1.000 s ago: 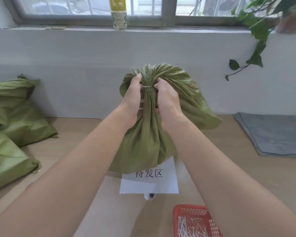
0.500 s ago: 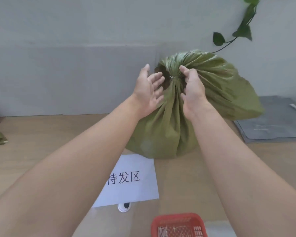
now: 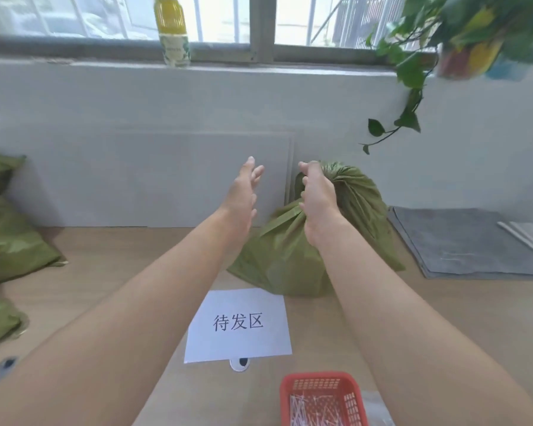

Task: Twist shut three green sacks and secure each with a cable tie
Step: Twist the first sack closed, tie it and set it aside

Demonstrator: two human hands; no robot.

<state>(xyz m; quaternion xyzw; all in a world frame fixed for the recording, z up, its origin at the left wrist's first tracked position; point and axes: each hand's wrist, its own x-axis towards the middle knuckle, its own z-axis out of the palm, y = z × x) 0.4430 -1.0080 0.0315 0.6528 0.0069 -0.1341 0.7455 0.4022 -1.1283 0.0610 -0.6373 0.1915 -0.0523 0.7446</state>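
Green sack's neck (image 3: 336, 176) in right grip (image 3: 316, 195)

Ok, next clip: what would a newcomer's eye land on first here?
First, the green sack standing against the wall in mid-view, its gathered neck gripped by the right hand, with the left hand open beside it, touching nothing. Next, the white paper sign lying just in front of the sack, and the red basket of white cable ties at the near edge. More sacks lie piled at far left.
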